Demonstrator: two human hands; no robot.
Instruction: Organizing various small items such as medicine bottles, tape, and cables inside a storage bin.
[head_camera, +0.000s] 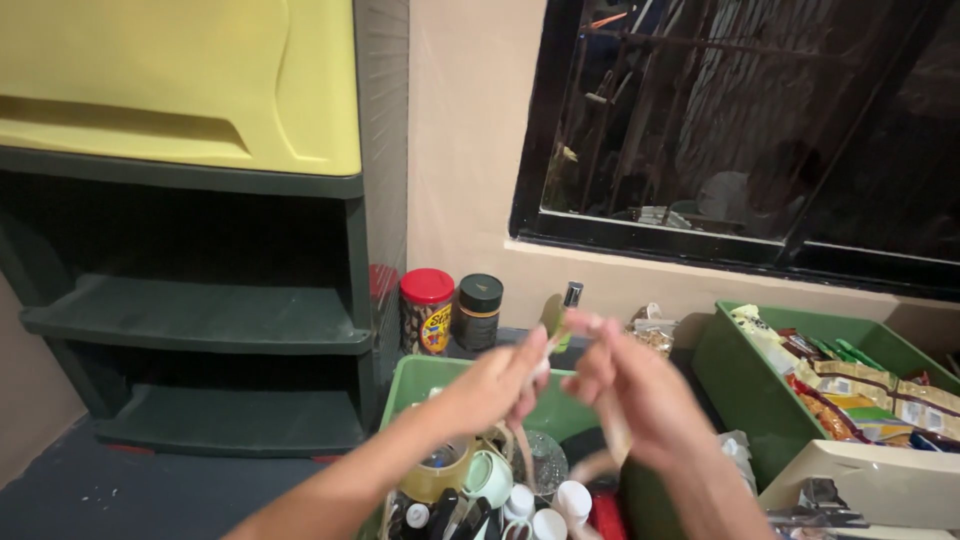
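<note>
My left hand (495, 385) and my right hand (625, 385) meet above a green bin (425, 372). Both are blurred. My left hand's fingers pinch a small pale item with a greenish tip (551, 318). My right hand is closed around a pale, slender object (613, 425) that hangs down below the fingers. What these items are is too blurred to tell. Below the hands the green bin holds a yellow cup (432, 478), a mint-green cup (490, 478), a clear glass (545, 460) and small white bottles (548, 505).
A dark green shelf unit (200, 320) with a yellow drawer (180, 80) stands at left. A red-lidded jar (427, 310) and a black-lidded jar (479, 310) sit against the wall. A green crate (735, 365) of snack packets is at right, under a dark window (740, 130).
</note>
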